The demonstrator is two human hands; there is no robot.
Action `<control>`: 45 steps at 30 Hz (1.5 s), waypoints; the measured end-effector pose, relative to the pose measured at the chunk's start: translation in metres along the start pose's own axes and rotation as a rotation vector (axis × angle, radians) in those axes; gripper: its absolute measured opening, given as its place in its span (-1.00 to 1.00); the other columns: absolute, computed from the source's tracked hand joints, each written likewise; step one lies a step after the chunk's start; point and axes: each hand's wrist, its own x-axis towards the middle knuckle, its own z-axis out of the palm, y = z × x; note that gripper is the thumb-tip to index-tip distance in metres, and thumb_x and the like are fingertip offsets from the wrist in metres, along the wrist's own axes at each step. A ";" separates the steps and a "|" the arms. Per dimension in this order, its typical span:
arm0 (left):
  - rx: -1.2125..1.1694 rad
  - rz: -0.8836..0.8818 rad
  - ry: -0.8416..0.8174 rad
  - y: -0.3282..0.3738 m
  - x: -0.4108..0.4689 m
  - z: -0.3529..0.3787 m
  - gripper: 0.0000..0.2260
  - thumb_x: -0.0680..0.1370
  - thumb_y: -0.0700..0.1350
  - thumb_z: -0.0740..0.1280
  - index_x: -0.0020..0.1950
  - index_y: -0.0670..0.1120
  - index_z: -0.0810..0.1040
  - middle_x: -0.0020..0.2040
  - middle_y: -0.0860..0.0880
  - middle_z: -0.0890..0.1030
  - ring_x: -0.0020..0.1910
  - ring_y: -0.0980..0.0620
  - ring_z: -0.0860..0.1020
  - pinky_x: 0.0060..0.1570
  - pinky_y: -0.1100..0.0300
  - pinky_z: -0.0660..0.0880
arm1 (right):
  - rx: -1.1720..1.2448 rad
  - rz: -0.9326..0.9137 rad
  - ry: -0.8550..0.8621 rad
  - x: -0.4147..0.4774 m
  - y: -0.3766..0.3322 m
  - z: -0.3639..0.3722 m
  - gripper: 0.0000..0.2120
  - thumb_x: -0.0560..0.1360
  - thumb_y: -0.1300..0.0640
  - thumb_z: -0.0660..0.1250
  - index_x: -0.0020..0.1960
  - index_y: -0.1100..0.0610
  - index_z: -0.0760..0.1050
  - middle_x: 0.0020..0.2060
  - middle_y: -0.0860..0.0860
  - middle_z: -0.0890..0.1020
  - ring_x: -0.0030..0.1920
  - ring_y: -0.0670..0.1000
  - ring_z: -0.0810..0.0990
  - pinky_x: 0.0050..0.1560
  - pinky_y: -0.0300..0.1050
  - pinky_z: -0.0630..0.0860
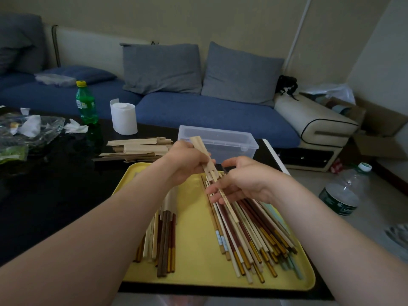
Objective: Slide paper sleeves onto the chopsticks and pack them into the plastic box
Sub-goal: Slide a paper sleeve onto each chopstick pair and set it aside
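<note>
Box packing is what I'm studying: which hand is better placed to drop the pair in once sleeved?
Left. The left hand grips the sleeve and sits just before the box; the right hand is further back, holding the chopsticks by the bare end.

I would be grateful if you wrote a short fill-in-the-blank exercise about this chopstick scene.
1. The loose chopsticks lie on a ____ tray.
2. The left hand grips a paper ____, while the right hand holds the chopstick pair entering it.
3. The tissue roll stands beside a ____ bottle with a yellow cap.
4. The plastic box stands open, without its ____.
Missing words: yellow; sleeve; green; lid.
</note>
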 end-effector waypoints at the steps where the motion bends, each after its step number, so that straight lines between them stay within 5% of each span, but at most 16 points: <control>1: 0.023 -0.037 -0.043 -0.001 0.000 0.000 -0.67 0.59 -0.39 0.40 0.34 -0.28 0.52 0.14 -0.23 0.67 0.01 -0.08 0.75 -0.10 0.06 0.72 | 0.023 -0.004 0.012 0.001 0.002 0.000 -0.09 0.59 0.45 0.42 0.73 0.06 -0.01 0.00 0.26 0.78 0.00 0.23 0.81 0.10 0.14 0.73; 5: 0.107 -0.102 -0.154 -0.003 -0.001 0.002 -0.81 0.60 -0.35 0.41 0.21 -0.28 0.63 0.04 -0.20 0.75 0.00 -0.09 0.76 0.05 0.00 0.70 | 0.056 -0.015 0.011 0.005 0.004 0.000 -0.34 0.65 0.35 0.42 0.64 0.19 0.19 -0.03 0.29 0.78 -0.02 0.23 0.81 0.03 0.11 0.75; 8: 0.133 -0.098 -0.155 -0.005 0.002 0.004 -0.80 0.61 -0.33 0.38 0.23 -0.29 0.60 0.05 -0.24 0.74 -0.01 -0.13 0.76 0.10 -0.08 0.69 | -0.252 0.002 0.118 0.004 0.004 -0.006 -0.75 0.75 0.12 0.32 0.32 0.27 0.54 -0.15 0.21 0.79 -0.16 0.15 0.82 -0.08 0.05 0.77; 11: 0.205 -0.121 -0.169 -0.006 0.002 0.006 -0.81 0.65 -0.27 0.36 0.27 -0.22 0.53 0.10 -0.25 0.71 -0.01 -0.14 0.76 0.10 -0.11 0.69 | -0.645 0.079 0.271 0.007 0.008 -0.013 -0.92 0.69 0.19 0.39 0.13 0.21 0.58 -0.27 0.14 0.77 -0.37 0.05 0.77 -0.25 -0.02 0.76; 17: 0.285 -0.138 -0.177 -0.009 -0.001 0.008 -0.81 0.66 -0.26 0.34 0.28 -0.22 0.50 0.07 -0.24 0.71 -0.06 -0.12 0.77 0.04 -0.09 0.70 | -0.871 0.189 0.269 0.007 0.019 -0.013 -0.77 0.56 0.26 0.54 0.16 0.20 0.58 -0.15 0.15 0.75 -0.35 0.02 0.78 -0.22 -0.05 0.77; 25: 0.316 -0.123 -0.180 -0.011 -0.002 0.006 -0.83 0.67 -0.25 0.34 0.26 -0.20 0.51 0.08 -0.23 0.71 -0.04 -0.12 0.76 0.05 -0.07 0.70 | -0.902 0.150 0.280 0.008 0.024 -0.009 -0.59 0.60 0.25 0.49 0.42 0.11 0.53 0.05 0.14 0.65 -0.25 0.03 0.78 -0.22 -0.08 0.76; 34: 0.346 -0.114 -0.170 -0.012 0.003 0.005 -0.81 0.67 -0.24 0.35 0.28 -0.19 0.51 0.07 -0.21 0.71 -0.06 -0.10 0.77 0.02 -0.07 0.71 | -0.930 0.103 0.329 0.006 0.023 0.002 -0.54 0.59 0.27 0.48 0.44 0.10 0.46 0.06 0.11 0.58 -0.11 0.07 0.76 -0.10 -0.05 0.77; 45: 0.372 -0.109 -0.200 -0.011 0.003 0.006 -0.82 0.66 -0.24 0.36 0.26 -0.18 0.52 0.08 -0.21 0.71 -0.04 -0.12 0.76 0.05 -0.11 0.70 | -0.865 0.194 0.309 0.013 0.022 0.008 -0.53 0.63 0.27 0.43 0.51 0.19 0.43 -0.02 0.16 0.71 -0.23 0.02 0.80 -0.24 -0.08 0.76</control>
